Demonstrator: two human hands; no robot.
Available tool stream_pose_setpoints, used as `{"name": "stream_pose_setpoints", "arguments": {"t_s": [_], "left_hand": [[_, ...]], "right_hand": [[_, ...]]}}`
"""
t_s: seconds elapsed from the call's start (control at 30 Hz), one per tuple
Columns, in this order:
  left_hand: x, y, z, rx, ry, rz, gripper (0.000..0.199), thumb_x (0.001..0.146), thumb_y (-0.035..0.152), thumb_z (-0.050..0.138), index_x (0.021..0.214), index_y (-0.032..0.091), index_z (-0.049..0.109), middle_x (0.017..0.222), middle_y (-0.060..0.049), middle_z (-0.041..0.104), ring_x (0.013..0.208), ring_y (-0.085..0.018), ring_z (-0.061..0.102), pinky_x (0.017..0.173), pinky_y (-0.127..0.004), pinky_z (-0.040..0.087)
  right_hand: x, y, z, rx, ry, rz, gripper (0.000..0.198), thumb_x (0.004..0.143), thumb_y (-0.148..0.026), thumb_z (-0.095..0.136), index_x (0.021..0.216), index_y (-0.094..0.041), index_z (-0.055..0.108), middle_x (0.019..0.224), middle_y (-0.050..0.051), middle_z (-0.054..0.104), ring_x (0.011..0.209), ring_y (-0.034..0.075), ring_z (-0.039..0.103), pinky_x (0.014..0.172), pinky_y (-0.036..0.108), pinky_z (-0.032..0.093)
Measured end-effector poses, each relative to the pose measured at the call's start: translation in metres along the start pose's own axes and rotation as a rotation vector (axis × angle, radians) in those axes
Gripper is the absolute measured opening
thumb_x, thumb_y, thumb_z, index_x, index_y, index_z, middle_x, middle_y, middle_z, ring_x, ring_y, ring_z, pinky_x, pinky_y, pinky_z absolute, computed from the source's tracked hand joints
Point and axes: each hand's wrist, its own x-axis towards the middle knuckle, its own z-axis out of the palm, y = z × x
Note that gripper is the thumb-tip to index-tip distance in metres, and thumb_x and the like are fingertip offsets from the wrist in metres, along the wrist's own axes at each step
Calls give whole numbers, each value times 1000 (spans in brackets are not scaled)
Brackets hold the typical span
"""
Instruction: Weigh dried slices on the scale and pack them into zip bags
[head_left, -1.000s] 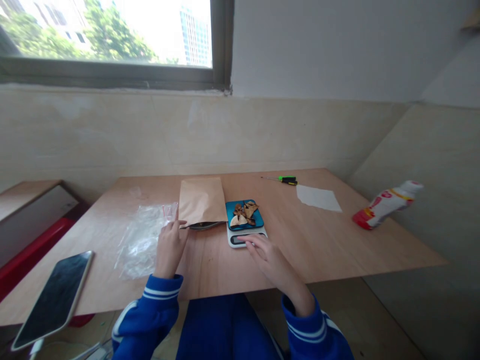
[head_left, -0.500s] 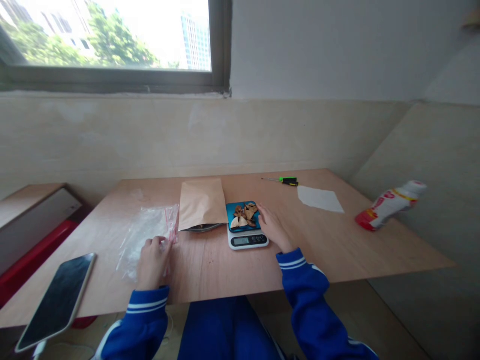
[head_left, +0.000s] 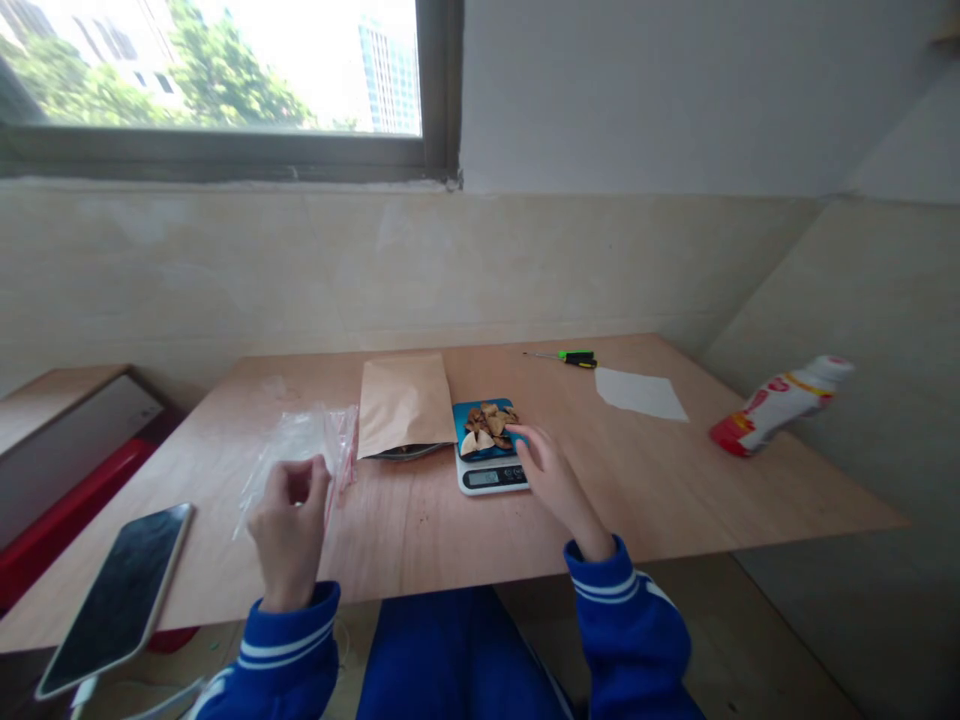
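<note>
My left hand (head_left: 291,530) is closed in a pinch on a clear plastic zip bag (head_left: 304,432) with a red strip along its edge; part of the bag is hidden behind the hand. Dried brown slices (head_left: 491,422), one of them pale, lie heaped on the blue top of a white kitchen scale (head_left: 470,482). At the scale's right side is my right hand (head_left: 555,482), fingers stretched out, fingertips at the edge of the heap. Whether they press on a slice I cannot tell. A brown paper bag (head_left: 405,405) lies just left of the scale, its mouth slightly parted.
A phone (head_left: 116,600) with a cable lies at the front left of the wooden table (head_left: 450,560). Toward the back right are a screwdriver with a green and black handle (head_left: 577,357) and a white paper sheet (head_left: 641,393). A red and white bottle (head_left: 780,405) stands tilted at the right.
My left hand has risen from the table and closed into a pinch, lifting part of the plastic bag. My right hand has shifted toward me, fingertips now at the heap's right edge.
</note>
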Motion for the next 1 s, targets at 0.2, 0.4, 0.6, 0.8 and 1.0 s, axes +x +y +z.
{"name": "stream_pose_setpoints", "arguments": {"t_s": [0.2, 0.4, 0.6, 0.8, 1.0], "left_hand": [[-55, 52, 10, -324, -219, 249, 16, 85, 34, 57, 76, 20, 56, 63, 2, 57, 55, -11, 55, 54, -23, 45], [-85, 67, 14, -578, -422, 149, 15, 87, 31, 53, 95, 20, 58, 85, -5, 69, 76, -16, 68, 65, -27, 56], [-84, 62, 13, -618, -253, -111, 16, 82, 35, 60, 84, 18, 57, 64, 2, 61, 55, -12, 61, 53, -24, 51], [-73, 46, 7, -515, -3, -133, 12, 79, 29, 62, 83, 19, 56, 68, 2, 59, 58, -12, 58, 54, -23, 48], [-70, 56, 4, -402, -329, 393, 44, 84, 38, 58, 125, 22, 50, 121, -12, 56, 111, -25, 56, 91, -40, 48]], "right_hand": [[-43, -93, 31, 345, -186, 7, 32, 93, -34, 46, 123, -22, 52, 117, 8, 60, 98, 17, 61, 86, 32, 50], [-54, -112, 45, 366, -136, 69, 24, 95, -33, 43, 110, -21, 56, 104, 7, 65, 98, 19, 62, 86, 32, 49], [-54, -83, 48, 311, -135, 176, 29, 97, -30, 35, 112, -21, 57, 81, 4, 68, 72, 17, 64, 66, 27, 49], [-51, -53, 50, 429, 6, 309, 25, 90, -41, 45, 102, -20, 54, 64, -1, 58, 54, 15, 56, 50, 24, 43], [-41, -66, 43, 738, -63, 409, 35, 83, -50, 53, 98, -19, 50, 49, -7, 52, 40, 11, 47, 41, 22, 34]]}}
